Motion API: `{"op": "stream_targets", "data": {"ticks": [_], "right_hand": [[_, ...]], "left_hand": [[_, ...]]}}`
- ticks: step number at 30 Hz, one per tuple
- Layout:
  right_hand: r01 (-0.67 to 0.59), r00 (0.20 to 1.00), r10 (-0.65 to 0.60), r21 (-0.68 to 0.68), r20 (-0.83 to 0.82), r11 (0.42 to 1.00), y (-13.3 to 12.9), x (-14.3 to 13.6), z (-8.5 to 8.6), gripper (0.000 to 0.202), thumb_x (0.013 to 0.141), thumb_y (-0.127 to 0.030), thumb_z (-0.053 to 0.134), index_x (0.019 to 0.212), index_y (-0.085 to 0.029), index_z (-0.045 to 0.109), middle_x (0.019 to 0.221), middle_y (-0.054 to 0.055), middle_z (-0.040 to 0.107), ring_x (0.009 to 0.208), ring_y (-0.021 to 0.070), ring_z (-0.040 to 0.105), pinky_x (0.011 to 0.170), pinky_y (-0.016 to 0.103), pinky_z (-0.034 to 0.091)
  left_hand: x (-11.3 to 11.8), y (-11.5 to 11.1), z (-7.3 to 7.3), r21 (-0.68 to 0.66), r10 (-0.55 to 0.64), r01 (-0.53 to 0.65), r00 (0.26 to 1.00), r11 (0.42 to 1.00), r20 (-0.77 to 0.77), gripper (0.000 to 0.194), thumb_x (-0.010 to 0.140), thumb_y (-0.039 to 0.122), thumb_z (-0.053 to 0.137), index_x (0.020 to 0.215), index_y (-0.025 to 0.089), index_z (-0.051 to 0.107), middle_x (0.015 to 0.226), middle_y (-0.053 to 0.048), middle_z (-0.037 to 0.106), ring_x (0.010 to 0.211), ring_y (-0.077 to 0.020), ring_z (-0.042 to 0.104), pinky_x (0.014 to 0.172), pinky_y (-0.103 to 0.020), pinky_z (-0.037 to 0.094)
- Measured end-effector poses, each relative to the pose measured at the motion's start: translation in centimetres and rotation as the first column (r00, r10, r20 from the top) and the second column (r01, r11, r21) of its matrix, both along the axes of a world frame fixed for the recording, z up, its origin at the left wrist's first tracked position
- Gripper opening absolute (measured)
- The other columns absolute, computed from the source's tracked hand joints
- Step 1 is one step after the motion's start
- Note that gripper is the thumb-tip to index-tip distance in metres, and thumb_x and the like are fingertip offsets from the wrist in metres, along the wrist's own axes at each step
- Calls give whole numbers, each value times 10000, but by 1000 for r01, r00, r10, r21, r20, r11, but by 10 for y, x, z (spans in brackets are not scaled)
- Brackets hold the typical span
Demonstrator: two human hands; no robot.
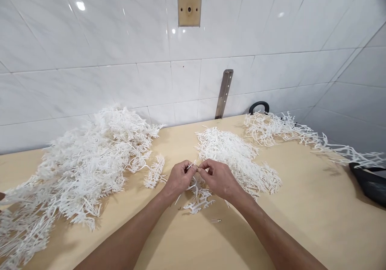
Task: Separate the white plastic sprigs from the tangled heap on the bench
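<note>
My left hand (180, 176) and my right hand (217, 176) meet near the middle of the table, fingertips almost touching. Pinched in my left fingers is a thin white branched piece (196, 186), which hangs down between the hands. The right thumb and index finger press together at its upper end; what they grip is too small to make out. Below the hands lie loose white branched bits (199, 203). A flat pile of white strands (230, 151) spreads just behind and beside my right hand.
A large heap of white branched pieces (99, 161) covers the left side of the wooden table (181, 246). More branched pieces (271, 129) stretch along the back right. A metal strip (224, 94) leans on the tiled wall. Black objects (369, 183) lie at the right.
</note>
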State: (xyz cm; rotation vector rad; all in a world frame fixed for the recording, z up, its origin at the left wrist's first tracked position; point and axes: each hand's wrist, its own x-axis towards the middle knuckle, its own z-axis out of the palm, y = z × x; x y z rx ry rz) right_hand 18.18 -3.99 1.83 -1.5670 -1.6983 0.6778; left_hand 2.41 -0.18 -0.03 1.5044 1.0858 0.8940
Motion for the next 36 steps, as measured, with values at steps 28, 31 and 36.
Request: {"op": "stream_targets", "data": {"ticks": [28,31,36], "right_hand": [[9,980,-16,38,200,999,-1,-4,-4,133,804,-207,529,686,-202,592,651,-2,633,578,137,528,534,244,344],[57,975,-68,58,212,997,0,-8,-4,139,814,-222,522,708,-206,611,700,10,668,629,154,558,576,261,358],[82,992,-80,-17,99,996,2,-9,4,165,796,-245,525,706,-209,658,735,14,700,687,176,605,628,279,413]], "left_hand": [[3,-10,10,211,56,6,957,977,-285,266,842,381,465,646,206,424,611,33,437,613,-142,404,580,-268,291],[4,-13,9,302,122,-30,949,953,-292,247,865,328,445,652,209,405,620,29,448,617,-145,410,589,-272,284],[5,-12,6,389,180,-64,946,919,-268,205,878,264,450,681,206,437,640,21,480,620,-146,432,605,-273,301]]}}
